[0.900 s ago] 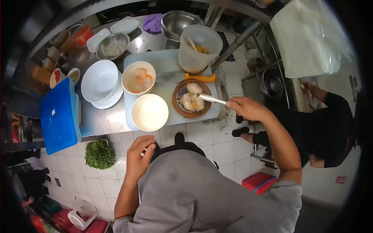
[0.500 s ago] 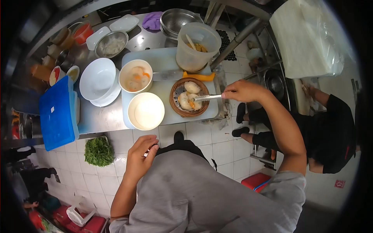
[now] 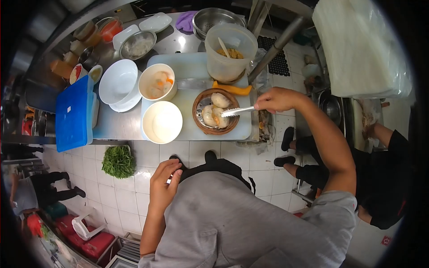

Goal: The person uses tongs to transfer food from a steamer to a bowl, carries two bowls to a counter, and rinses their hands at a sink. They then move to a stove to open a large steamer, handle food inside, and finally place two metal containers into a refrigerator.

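Observation:
My right hand (image 3: pixel 278 99) is closed around the end of metal tongs (image 3: pixel 240 110). The tongs' tips touch a dumpling (image 3: pixel 212 117) in the round bamboo steamer (image 3: pixel 198 99), which has a perforated metal base. Behind it in the steamer lies another pale dumpling (image 3: pixel 220 99). My left hand (image 3: pixel 164 179) hangs in front of my body below the counter edge, fingers loosely bent and apart from the thumb, holding nothing. Left of the steamer stands a paper bowl (image 3: pixel 162 122) with nothing visible in it. Behind that bowl, a second paper bowl (image 3: pixel 147 89) contains dumplings and orange pieces in liquid.
A yellow-handled knife (image 3: pixel 232 88) lies on the cutting board (image 3: pixel 192 67), before a plastic tub (image 3: pixel 230 67) of filling. White bowls (image 3: pixel 118 82) and a blue-lidded box (image 3: pixel 73 116) stand left. Greens (image 3: pixel 118 161) sit on the floor. A person in black (image 3: pixel 380 174) is at right.
The view has shifted slightly. My right hand still grips the tongs at the dumplings, and my left hand stays empty. The person at the left shows more fully.

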Action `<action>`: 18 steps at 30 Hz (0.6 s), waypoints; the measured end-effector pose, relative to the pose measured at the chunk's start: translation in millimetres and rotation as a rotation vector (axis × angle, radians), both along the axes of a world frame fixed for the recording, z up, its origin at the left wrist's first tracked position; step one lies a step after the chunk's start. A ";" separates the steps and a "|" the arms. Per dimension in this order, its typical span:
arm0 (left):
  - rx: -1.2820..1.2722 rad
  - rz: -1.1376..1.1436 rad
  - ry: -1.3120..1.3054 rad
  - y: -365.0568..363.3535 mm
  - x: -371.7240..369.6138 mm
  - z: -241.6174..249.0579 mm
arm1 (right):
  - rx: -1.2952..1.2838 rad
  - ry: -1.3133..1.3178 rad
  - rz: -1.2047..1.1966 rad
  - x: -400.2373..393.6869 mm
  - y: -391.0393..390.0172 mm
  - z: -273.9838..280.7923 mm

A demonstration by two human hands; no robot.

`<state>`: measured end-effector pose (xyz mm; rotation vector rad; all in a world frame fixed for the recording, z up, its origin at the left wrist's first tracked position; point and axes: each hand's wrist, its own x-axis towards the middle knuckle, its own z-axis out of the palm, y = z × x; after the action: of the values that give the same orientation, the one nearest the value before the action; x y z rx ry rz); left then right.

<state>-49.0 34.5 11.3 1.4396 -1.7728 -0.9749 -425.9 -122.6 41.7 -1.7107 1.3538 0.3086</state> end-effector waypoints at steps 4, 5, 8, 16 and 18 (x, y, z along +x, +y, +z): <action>-0.018 0.029 -0.013 10.8 -8.9 -7.2 | -0.057 0.029 0.105 11.1 -4.5 6.2; -0.028 0.033 -0.014 12.3 -10.6 -7.9 | -0.061 0.038 0.116 12.8 -5.6 8.6; -0.039 0.035 -0.010 14.2 -14.7 -6.9 | 0.000 0.056 0.102 10.3 -13.6 5.8; -0.064 0.022 -0.039 13.4 -12.0 -5.1 | -0.185 0.111 0.193 19.0 -21.2 14.8; -0.069 0.026 -0.043 14.2 -11.2 -4.6 | -0.134 0.107 0.166 21.4 -23.0 15.5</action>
<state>-60.2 48.7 6.7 1.4468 -1.7966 -0.8677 -404.6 -145.5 57.2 -1.9475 1.3359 0.4168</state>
